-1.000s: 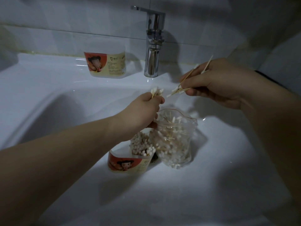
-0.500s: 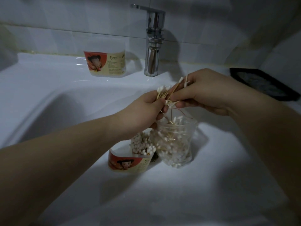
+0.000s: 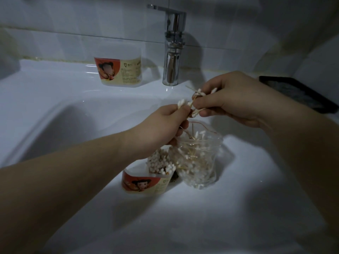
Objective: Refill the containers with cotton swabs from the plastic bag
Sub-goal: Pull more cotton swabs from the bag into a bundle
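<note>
Two hands sort cotton swabs above a bag and a container on a white sink.

Nearest, a labelled container (image 3: 146, 184) stands on the sink (image 3: 55, 110), partly filled with upright swabs. The clear plastic bag (image 3: 200, 167) stands against its right side, open at the top and holding a loose tangle of swabs. Above them the left hand (image 3: 161, 129) pinches a small bunch of cotton swabs (image 3: 181, 103), white tips up. Just beside it, the right hand (image 3: 233, 101) grips several more swabs, splayed at angles. Farther back, a second labelled container (image 3: 119, 72) stands on the ledge left of the chrome faucet (image 3: 173, 48). A dark tray (image 3: 297, 94) lies at the right.
</note>
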The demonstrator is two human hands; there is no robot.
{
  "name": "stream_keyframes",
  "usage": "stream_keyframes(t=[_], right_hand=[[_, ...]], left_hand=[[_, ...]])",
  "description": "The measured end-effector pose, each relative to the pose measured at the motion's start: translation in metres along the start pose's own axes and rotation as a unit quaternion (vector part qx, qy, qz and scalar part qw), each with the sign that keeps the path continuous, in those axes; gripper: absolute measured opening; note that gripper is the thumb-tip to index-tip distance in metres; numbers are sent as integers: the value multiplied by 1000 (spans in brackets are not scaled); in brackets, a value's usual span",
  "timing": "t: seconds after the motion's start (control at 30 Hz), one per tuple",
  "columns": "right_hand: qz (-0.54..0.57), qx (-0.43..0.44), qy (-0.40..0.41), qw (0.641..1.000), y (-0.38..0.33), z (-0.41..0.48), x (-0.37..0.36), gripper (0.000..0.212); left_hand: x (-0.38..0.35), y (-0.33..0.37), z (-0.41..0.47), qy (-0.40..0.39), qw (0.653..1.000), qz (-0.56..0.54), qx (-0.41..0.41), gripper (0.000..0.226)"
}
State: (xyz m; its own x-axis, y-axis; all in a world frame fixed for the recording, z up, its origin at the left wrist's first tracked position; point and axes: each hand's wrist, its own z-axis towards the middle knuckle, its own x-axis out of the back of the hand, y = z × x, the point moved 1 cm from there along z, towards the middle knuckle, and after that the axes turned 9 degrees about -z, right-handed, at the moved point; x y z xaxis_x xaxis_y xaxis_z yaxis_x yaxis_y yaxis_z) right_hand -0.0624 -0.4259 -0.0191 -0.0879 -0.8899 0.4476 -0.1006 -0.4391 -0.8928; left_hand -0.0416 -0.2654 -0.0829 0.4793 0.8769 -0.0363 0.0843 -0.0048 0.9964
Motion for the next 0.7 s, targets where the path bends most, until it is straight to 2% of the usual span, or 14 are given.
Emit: stream_keyframes(t=[0.1,0.37,0.7], right_hand=[[-9,0,-4,1000,0,-1,0,13],[9,30,35,999,-4,0,10,7],[10,16,2,1000,-1,-1,0,8]], left_hand=[[0,-2,0,-7,1000,21,-15,30],[0,-1,-1,-5,1000,-9,0,22],[0,0,-1,-21,1000,-5,-5,23]])
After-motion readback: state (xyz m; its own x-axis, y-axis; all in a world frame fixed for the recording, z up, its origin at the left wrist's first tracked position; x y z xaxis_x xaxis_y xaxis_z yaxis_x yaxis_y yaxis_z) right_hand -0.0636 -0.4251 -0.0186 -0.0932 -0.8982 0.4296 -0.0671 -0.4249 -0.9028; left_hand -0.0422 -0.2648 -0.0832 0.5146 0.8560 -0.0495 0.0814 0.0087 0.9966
